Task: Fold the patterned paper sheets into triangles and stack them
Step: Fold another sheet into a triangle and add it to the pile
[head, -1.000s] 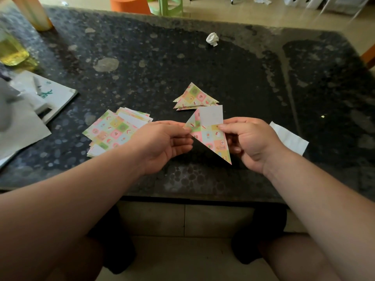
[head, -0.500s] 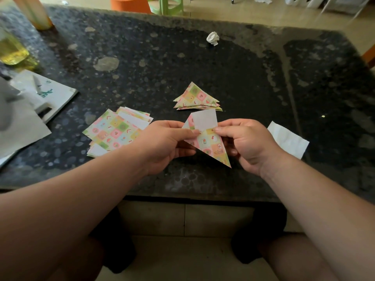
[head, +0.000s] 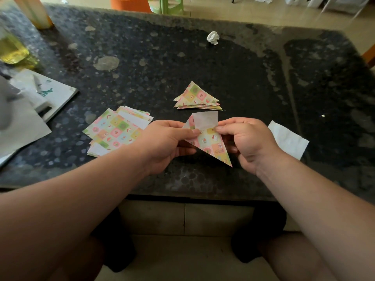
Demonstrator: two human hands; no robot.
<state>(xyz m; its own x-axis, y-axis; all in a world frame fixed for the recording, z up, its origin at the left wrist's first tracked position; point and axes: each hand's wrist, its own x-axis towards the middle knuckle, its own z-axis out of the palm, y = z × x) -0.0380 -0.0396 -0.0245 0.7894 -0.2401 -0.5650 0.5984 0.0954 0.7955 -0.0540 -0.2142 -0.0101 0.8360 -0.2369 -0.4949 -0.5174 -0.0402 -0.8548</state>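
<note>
Pinching a half-folded patterned sheet (head: 213, 146) just below the centre of the frame, from both sides at once. Left hand (head: 166, 142) closed on the left edge, thumb on top and fingers curled beneath. Right hand (head: 247, 142) closed on the right edge, thumb and forefinger tight on the paper, remaining fingers curled under. Shaped as a long triangle, sharp point aimed toward the lower right, with a white flap (head: 206, 120) of the plain underside turned up at the top between the two thumbs. Held over the near part of a dark speckled table (head: 203, 63).

Just beyond the flap, toward the middle of the frame: a small stack of finished triangles (head: 195, 97), edges slightly fanned. Left of the left hand, partly hidden by the wrist: a loose pile of unfolded patterned squares (head: 115, 130), some showing white backs. Right of the right hand: a plain white slip (head: 288, 139) lying flat.

Farther out, top centre: a crumpled white paper ball (head: 213, 38). At the left edge: a white booklet (head: 56, 94) with green print, a grey sheet (head: 20, 126) overlapping it, and above these a glass of yellow liquid (head: 12, 51). Beyond the table, along the top: an orange stool (head: 129, 3) beside a green one (head: 170, 5).
</note>
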